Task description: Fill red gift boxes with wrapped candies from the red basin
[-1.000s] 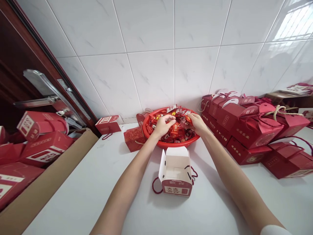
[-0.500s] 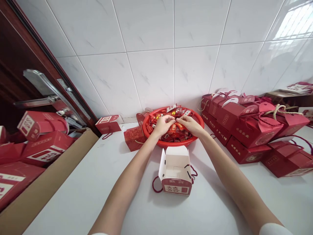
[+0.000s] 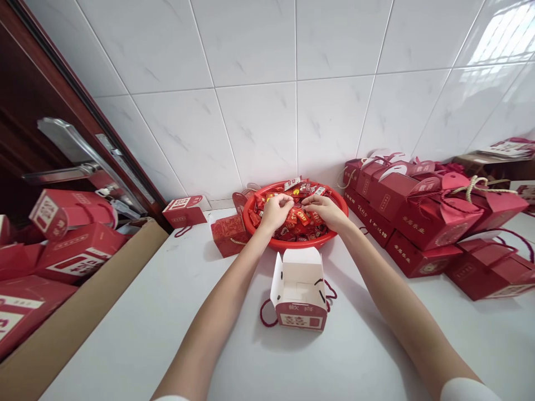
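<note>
A red plastic basket (image 3: 317,243) full of red-wrapped candies (image 3: 301,221) stands against the wall. Over its left half, my left hand (image 3: 276,210) is closed, thumb and fingertips pinched together; anything between them is too small to make out. My right hand (image 3: 325,210) is at the right half, its fingertips closed down on a wrapped candy among the others. Closer to me, a small red-and-white gift box (image 3: 303,317) sits with its top open and its white inside showing. A dark red cord handle (image 3: 267,313) hangs out on its left.
Closed red gift boxes (image 3: 422,206) are stacked on the right. Left of the basket stand a red box (image 3: 229,235) and a smaller one (image 3: 186,211). At far left, a cardboard carton (image 3: 104,289) holds several more, beside a door handle (image 3: 62,174).
My hands have drawn slightly apart above the candies, and the right fingertips have dipped and spread a little. The open gift box stays where it was.
</note>
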{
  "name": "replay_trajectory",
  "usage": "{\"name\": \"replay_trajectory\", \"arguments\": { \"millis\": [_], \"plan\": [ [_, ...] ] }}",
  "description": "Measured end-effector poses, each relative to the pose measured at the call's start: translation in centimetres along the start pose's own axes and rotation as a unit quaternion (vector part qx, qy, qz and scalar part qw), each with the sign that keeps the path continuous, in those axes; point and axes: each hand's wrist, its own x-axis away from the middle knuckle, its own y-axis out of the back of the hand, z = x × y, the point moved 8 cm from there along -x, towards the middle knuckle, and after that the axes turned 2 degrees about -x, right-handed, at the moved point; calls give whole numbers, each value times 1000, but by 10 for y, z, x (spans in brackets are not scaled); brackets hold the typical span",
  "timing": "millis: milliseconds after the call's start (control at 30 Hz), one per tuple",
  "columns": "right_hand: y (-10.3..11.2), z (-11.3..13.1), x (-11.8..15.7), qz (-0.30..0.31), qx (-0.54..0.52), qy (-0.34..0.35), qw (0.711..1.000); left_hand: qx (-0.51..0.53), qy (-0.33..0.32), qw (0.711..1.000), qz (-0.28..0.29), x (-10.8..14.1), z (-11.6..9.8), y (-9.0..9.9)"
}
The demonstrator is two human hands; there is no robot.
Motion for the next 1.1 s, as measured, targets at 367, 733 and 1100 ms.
{"name": "replay_trajectory", "arguments": {
  "millis": [367,733,1100],
  "plan": [
    [2,8,6,-34,-117,-2,993,51,-4,998,-23,0,2,4],
    [-2,5,10,-28,-97,-21,995,115,-51,990,65,0,-13,2],
    [1,0,5,-36,-205,-41,977,-218,-30,943,252,11,21,22]
  ]
}}
